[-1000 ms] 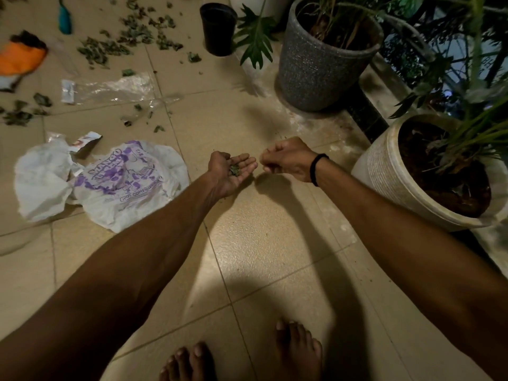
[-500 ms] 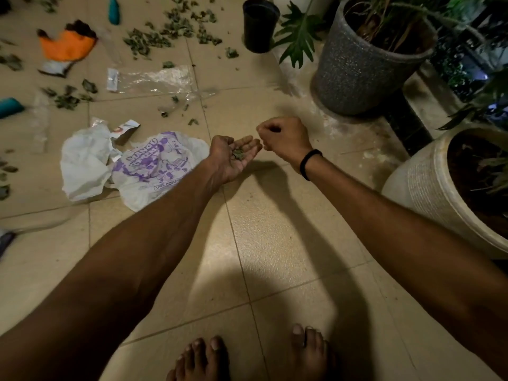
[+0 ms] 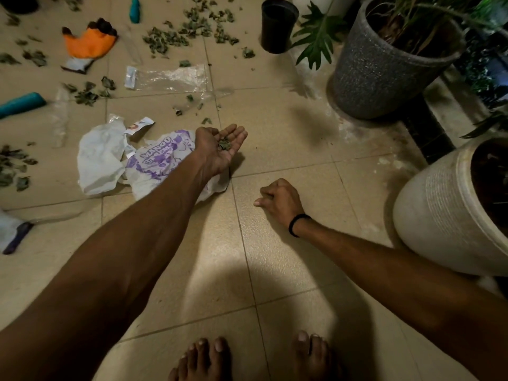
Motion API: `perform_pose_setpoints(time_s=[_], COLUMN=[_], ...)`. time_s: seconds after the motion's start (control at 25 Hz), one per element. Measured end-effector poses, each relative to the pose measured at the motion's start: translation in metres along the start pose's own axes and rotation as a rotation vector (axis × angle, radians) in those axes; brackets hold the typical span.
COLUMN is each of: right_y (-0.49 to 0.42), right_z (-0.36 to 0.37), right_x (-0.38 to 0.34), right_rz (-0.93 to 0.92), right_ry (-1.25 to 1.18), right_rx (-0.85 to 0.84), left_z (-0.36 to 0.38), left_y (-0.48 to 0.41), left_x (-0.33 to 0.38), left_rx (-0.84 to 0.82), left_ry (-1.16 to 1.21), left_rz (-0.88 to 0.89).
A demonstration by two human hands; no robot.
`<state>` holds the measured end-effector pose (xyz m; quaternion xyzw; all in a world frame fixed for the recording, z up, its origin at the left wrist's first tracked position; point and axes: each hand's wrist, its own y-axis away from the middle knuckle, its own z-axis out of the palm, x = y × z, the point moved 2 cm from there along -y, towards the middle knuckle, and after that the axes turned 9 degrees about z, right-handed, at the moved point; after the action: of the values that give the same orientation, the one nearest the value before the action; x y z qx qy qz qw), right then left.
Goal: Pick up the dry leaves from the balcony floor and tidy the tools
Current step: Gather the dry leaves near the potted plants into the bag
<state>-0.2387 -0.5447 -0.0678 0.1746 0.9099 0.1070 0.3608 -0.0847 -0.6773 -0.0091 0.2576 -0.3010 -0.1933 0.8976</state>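
Observation:
My left hand (image 3: 213,156) is stretched out palm up above a crumpled white and purple plastic bag (image 3: 154,163), cupping a few dry leaf bits (image 3: 224,144). My right hand (image 3: 280,202) hangs lower and nearer to me, fingers curled closed, with nothing visible in it. More dry leaves (image 3: 176,37) lie scattered over the far tiles, and further leaves (image 3: 85,93) lie at the left. An orange glove (image 3: 88,42), a teal tool handle (image 3: 22,104), another teal tool (image 3: 134,9) and a dark-handled tool (image 3: 18,237) lie on the floor.
A clear plastic bag (image 3: 170,78) lies flat beyond the white one. A small black pot (image 3: 278,26), a grey planter (image 3: 379,72) and a white planter (image 3: 439,210) stand along the right side. My bare feet (image 3: 209,358) are at the bottom.
My right hand has pulled away from the left palm, back toward me and down. My left hand, still cupping leaf bits, has shifted left over the white bag. The view has turned left.

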Motion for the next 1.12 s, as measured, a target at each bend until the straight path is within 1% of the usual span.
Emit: perform_pose_setpoints(time_s=[0.08,0.2,0.32,0.6,0.68,0.76,0.8,0.84,0.88,0.92,0.96,1.04,1.12], right_y=[0.005,0.011,0.01,-0.005,-0.009,-0.022,-0.033,-0.044,-0.058,-0.07,-0.082,-0.093,-0.09], right_z=[0.005,0.015,0.021,0.032,0.03,0.027,0.025,0.016,0.005,-0.012,-0.029,-0.063,-0.086], right_x=[0.003,0.005,0.005,0.003,0.001,0.0,0.0,-0.003,-0.005,-0.008,-0.01,-0.022,-0.038], right_rz=[0.004,-0.048,-0.055,-0.087,-0.129,-0.17,-0.142,-0.052,0.078,0.207,0.278,0.291,0.214], right_ry=[-0.088,-0.095,-0.092,0.087,0.179,0.276,0.288,0.254,0.164,0.035,-0.093,-0.26,-0.34], right_rx=[0.029,0.113,0.184,0.317,0.355,0.347,0.341,0.332,0.322,0.321,0.324,0.325,0.322], left_z=[0.002,0.004,0.005,0.007,0.008,0.01,0.01,0.01,0.01,0.01,0.01,0.01,0.01], left_y=[0.0,-0.002,-0.004,-0.014,-0.016,-0.017,-0.018,-0.019,-0.02,-0.021,-0.022,-0.025,-0.029], left_x=[-0.002,-0.007,-0.012,-0.028,-0.03,-0.033,-0.034,-0.035,-0.037,-0.038,-0.039,-0.04,-0.04], left_rx=[-0.003,0.0,-0.002,-0.009,-0.011,-0.012,-0.01,-0.007,-0.002,0.0,0.0,0.005,0.011], left_ry=[-0.011,-0.023,-0.021,-0.048,-0.057,-0.07,-0.075,-0.074,-0.07,-0.063,-0.057,-0.05,-0.045], left_rz=[-0.002,-0.011,-0.016,-0.057,-0.064,-0.067,-0.07,-0.072,-0.071,-0.068,-0.068,-0.068,-0.064])
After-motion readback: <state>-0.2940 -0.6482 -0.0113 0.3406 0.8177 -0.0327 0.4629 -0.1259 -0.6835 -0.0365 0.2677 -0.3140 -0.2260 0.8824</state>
